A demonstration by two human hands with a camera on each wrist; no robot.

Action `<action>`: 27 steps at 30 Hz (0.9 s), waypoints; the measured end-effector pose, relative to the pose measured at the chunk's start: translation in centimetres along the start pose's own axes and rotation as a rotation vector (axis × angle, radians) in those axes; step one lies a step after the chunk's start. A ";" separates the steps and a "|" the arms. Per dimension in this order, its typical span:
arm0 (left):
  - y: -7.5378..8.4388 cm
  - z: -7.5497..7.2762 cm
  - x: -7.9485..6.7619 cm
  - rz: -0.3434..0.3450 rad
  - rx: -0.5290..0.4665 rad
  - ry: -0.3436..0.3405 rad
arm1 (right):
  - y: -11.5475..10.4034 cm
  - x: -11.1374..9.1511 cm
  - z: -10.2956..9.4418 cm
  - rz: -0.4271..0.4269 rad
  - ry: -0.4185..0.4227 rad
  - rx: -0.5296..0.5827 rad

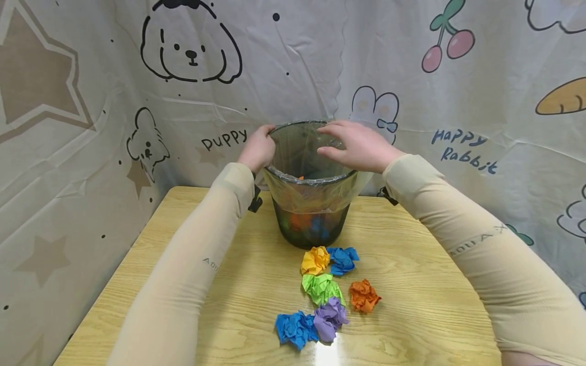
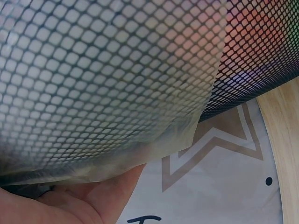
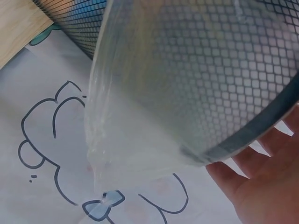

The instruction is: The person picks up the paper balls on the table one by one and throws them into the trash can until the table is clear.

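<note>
A black mesh wastebasket stands upright on the table, lined with a clear plastic bin liner folded down over its rim. Crumpled coloured paper shows through the mesh inside. At the left rim my left hand holds the liner's folded edge; most of its fingers are hidden from the head view. In the left wrist view the liner partly covers a finger of that hand. Over the right rim is my right hand, thumb and fingers spread apart. The right wrist view shows this hand beside the dark rim.
In front of the basket lie crumpled paper balls: yellow, green, orange, purple and two blue ones, one near the basket. A patterned curtain hangs close behind the wooden table.
</note>
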State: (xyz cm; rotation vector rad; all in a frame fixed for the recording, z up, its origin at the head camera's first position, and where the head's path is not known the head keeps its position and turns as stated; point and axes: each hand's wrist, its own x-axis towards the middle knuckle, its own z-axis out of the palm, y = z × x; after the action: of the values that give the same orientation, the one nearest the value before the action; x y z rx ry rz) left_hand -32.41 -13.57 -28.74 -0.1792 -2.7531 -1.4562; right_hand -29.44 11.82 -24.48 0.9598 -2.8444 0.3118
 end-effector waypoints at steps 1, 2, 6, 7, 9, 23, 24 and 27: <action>0.0 0.0 0.0 0.001 0.001 0.001 | 0.1 -0.1 0.0 0.001 0.003 -0.005; 0.0 0.0 0.0 0.001 0.003 0.001 | 0.1 -0.2 0.0 0.002 0.007 -0.011; 0.0 0.0 0.0 -0.010 0.000 -0.003 | 0.3 -0.9 -0.2 0.008 0.019 -0.025; 0.0 0.0 0.1 -0.014 -0.001 -0.004 | 0.4 -1.1 -0.2 0.005 0.024 -0.026; 0.0 0.0 0.1 -0.016 -0.002 -0.006 | 0.4 -1.5 -0.3 0.002 0.031 -0.029; -0.4 0.0 0.5 -0.022 -0.007 -0.009 | 0.4 -5.8 -0.1 -0.095 0.049 -0.123; -0.4 0.0 0.5 -0.019 -0.004 -0.004 | 0.4 -6.0 -0.1 -0.108 0.057 -0.128; -0.3 0.1 0.4 -0.012 -0.001 0.000 | 0.0 -7.0 0.0 -0.146 0.081 -0.135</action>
State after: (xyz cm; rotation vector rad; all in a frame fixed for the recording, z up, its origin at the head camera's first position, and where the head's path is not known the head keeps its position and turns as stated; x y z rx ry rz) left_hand -32.86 -13.67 -29.01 -0.1638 -2.7587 -1.4599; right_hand -23.95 15.88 -25.77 1.0926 -2.6661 0.1374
